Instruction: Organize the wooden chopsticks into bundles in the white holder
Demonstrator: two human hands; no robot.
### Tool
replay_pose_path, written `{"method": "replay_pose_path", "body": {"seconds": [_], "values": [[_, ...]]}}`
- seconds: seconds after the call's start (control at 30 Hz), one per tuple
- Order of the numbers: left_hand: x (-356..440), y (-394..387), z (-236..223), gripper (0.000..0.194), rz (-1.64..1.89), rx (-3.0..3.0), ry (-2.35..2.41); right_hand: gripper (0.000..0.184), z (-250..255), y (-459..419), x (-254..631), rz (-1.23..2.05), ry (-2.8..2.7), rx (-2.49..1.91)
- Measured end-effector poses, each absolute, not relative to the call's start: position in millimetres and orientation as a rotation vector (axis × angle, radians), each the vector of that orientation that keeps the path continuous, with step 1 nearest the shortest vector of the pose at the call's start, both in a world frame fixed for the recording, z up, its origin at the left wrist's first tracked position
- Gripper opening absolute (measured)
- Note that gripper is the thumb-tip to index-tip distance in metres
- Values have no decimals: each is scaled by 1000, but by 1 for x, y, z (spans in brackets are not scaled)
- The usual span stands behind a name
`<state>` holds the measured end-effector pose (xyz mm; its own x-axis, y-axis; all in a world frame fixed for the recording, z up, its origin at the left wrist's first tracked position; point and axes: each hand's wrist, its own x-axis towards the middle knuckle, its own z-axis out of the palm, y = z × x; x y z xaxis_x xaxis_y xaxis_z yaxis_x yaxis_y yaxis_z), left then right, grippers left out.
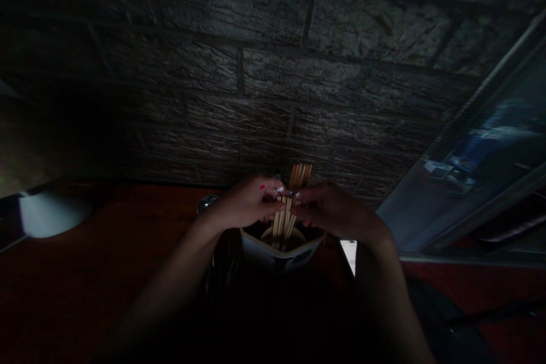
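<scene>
A bundle of several light wooden chopsticks (281, 227) stands slightly tilted, lower ends inside a pale square-cornered container (260, 251). My left hand (247, 200) is closed about the bundle from the left, fingertips pinching near its middle. From the other side my right hand (330, 207) also grips the chopsticks, its fingers meeting those of the left. The sticks' upper ends rise above both hands. A round rim shows inside the container around the stick ends. Dim light hides some fingers and much of the container's interior.
A rough stone-block wall (273, 68) rises behind the reddish-brown table (140, 222). A lit phone (350, 256) lies right of the container, and a shiny round object (207, 203) sits left. A pale, rounded object (53, 214) stands far left; a glass panel (464, 165) is at right.
</scene>
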<state>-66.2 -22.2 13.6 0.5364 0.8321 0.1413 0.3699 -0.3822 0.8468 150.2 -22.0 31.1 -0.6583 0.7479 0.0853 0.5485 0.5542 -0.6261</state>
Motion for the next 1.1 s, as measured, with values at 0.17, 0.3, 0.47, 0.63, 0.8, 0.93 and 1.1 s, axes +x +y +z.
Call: {"method": "replay_pose_path", "body": {"seconds": [0.17,0.3,0.47,0.63,0.8,0.93,1.1], "values": [[-67,-22,15,12,742,1975,942,25,34,-24,149,837,-2438,-1066],[-67,-23,15,11,742,1977,929,23,38,-25,148,825,-2438,-1071],[-66,-22,14,12,756,1975,928,22,40,-26,147,827,-2451,-1073],[-66,-22,15,11,739,2001,930,22,38,-26,147,850,-2453,-1103],[-65,-22,14,11,760,2010,914,21,36,-26,147,874,-2442,-1109],[-66,-21,13,11,766,2058,923,24,39,-28,145,814,-2430,-1098],[-65,-23,17,13,755,2038,933,24,41,-29,142,702,-2390,-1107]]}}
